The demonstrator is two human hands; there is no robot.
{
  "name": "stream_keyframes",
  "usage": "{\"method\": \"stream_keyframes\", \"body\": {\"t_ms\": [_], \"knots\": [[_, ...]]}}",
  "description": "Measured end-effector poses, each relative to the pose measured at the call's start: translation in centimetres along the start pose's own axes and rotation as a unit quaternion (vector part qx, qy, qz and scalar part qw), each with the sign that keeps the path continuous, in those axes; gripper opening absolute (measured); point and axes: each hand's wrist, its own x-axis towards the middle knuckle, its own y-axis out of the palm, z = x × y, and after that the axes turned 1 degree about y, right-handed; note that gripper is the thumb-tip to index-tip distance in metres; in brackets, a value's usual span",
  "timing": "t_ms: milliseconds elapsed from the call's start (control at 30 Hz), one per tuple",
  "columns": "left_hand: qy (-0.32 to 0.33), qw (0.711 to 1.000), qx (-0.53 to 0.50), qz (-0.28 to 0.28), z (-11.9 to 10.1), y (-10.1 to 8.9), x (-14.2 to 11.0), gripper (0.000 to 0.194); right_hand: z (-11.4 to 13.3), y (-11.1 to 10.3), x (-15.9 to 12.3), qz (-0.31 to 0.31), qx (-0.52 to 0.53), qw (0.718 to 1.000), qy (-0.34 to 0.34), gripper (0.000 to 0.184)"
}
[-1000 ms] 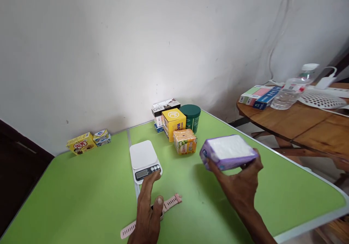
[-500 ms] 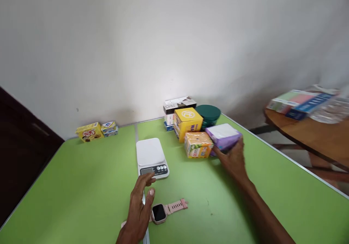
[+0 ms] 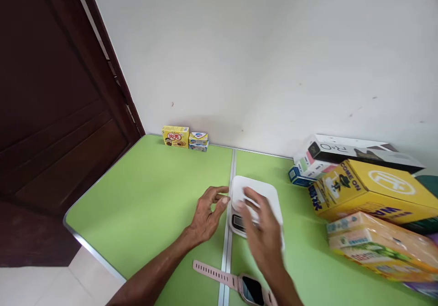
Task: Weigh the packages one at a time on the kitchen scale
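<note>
My left hand (image 3: 207, 215) hovers over the green table just left of a white kitchen scale (image 3: 270, 194). Its fingers are curved with the thumb apart, and nothing is in it. Slightly blurred, my right hand (image 3: 263, 235) is above the scale, fingers apart and holding nothing. It covers part of the scale's platform and buttons, while a bit of the dark display shows. Nearer me lies a smartwatch (image 3: 252, 289) with a pink strap, partly behind my right forearm.
Against the wall stand a yellow snack box (image 3: 175, 136) and two small stacked boxes (image 3: 198, 141). At right are a large yellow box (image 3: 369, 189), an orange plastic-wrapped pack (image 3: 383, 246) and a black-and-white box (image 3: 366, 151). A dark door (image 3: 58, 114) is at left.
The view has swung left. My right hand has let go of the purple pack and moved over the scale. My left hand has moved from near the watch to beside the scale.
</note>
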Motion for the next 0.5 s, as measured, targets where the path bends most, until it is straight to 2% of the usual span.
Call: {"method": "stream_keyframes", "body": {"t_ms": [67, 133, 200, 300, 333, 400, 500], "knots": [[0.023, 0.999, -0.012, -0.041, 0.4, -1.5, 3.1, 0.044, 0.4, 5.6, 3.4, 0.077, 0.027, 0.997, -0.002, 0.061], [0.015, 0.992, -0.005, -0.123, 1.4, -4.3, 6.7, 0.044, -0.4, 9.5, 7.1, 0.104, 0.033, 0.994, -0.011, 0.065], [-0.017, 0.975, 0.024, -0.220, 2.9, -8.1, 10.1, 0.045, -2.2, 12.0, 10.9, 0.115, 0.022, 0.993, -0.017, 0.068], [-0.035, 0.933, 0.083, -0.348, 5.7, -13.3, 13.8, 0.050, -5.3, 14.3, 16.7, 0.108, -0.018, 0.994, -0.018, 0.074], [-0.027, 0.929, 0.093, -0.357, 6.6, -14.4, 14.6, 0.050, -6.2, 14.9, 18.7, 0.103, -0.038, 0.994, -0.023, 0.079], [-0.006, 0.946, 0.095, -0.310, 8.5, -15.3, 15.7, 0.047, -7.4, 16.2, 22.4, 0.096, -0.085, 0.991, -0.037, 0.092], [-0.001, 0.975, 0.076, -0.207, 11.2, -13.7, 17.0, 0.045, -8.2, 18.1, 26.7, 0.084, -0.126, 0.987, -0.054, 0.103]]}}
